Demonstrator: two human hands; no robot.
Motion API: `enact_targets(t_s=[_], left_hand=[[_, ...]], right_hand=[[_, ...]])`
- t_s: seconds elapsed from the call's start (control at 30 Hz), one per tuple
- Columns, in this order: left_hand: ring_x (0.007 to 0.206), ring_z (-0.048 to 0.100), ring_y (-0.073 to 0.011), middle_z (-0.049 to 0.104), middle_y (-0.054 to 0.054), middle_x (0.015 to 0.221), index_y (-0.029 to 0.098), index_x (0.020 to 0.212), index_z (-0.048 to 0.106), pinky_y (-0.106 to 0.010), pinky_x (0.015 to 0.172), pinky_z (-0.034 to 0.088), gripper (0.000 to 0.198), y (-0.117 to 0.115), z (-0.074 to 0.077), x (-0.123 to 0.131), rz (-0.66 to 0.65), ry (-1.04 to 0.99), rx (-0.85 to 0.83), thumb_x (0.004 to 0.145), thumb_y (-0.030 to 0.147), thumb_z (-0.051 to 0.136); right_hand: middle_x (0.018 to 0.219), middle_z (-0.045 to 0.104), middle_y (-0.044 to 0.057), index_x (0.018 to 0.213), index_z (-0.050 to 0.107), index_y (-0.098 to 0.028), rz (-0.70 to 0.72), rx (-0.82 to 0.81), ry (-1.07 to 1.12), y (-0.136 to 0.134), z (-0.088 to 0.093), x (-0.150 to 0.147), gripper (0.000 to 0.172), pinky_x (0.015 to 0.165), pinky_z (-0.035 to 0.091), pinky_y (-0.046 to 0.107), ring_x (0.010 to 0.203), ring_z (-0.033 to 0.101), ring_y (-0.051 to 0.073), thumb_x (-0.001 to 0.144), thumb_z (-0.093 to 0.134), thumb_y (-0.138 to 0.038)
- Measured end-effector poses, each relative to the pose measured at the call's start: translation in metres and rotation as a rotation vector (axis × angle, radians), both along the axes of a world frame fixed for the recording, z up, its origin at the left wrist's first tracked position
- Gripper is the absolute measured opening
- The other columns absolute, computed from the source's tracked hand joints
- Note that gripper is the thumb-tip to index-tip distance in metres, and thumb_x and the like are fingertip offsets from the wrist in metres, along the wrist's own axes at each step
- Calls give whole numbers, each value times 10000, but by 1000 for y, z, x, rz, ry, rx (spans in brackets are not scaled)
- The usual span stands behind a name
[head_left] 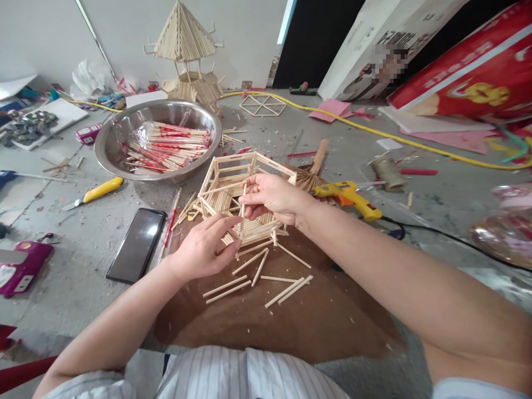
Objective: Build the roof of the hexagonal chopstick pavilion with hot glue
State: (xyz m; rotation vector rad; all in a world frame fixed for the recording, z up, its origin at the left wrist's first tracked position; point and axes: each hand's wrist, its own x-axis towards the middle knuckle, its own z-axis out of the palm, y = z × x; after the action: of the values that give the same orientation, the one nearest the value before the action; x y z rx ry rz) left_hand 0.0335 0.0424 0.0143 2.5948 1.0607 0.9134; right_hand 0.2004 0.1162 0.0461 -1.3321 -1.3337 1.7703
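My right hand (270, 197) pinches a thin wooden stick (243, 213), which stands nearly upright. The fingertips of my left hand (210, 244) close around the lower end of that same stick. Right under both hands sits a many-sided frame of glued wooden sticks (233, 164), with railing-like sides and a slatted floor; my hands and wrist cover part of it. Several loose cut sticks (226, 289) lie just in front of it on a brown board (249, 327).
A steel bowl (103, 158) of wrapped chopsticks stands back left, near a stick-built pagoda (178, 41). A phone (136, 244) and a yellow utility knife (102, 189) lie at left. A yellow glue gun (351, 198) with its black cord lies beside my right forearm.
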Motion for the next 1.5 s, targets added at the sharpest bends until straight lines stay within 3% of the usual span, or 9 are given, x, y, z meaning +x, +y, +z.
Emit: enact_targets(t_s=[1.5], left_hand=[[837,572,-161,597,-97,914,104,1094,465,-278,724,487,314,0,1,0,-10,4,-7,793,186,502]], right_hand=[[466,531,-60,827,413,-164,4,3,18,1,-2,1,233,371,481,188,388,556,100,767,512,38]])
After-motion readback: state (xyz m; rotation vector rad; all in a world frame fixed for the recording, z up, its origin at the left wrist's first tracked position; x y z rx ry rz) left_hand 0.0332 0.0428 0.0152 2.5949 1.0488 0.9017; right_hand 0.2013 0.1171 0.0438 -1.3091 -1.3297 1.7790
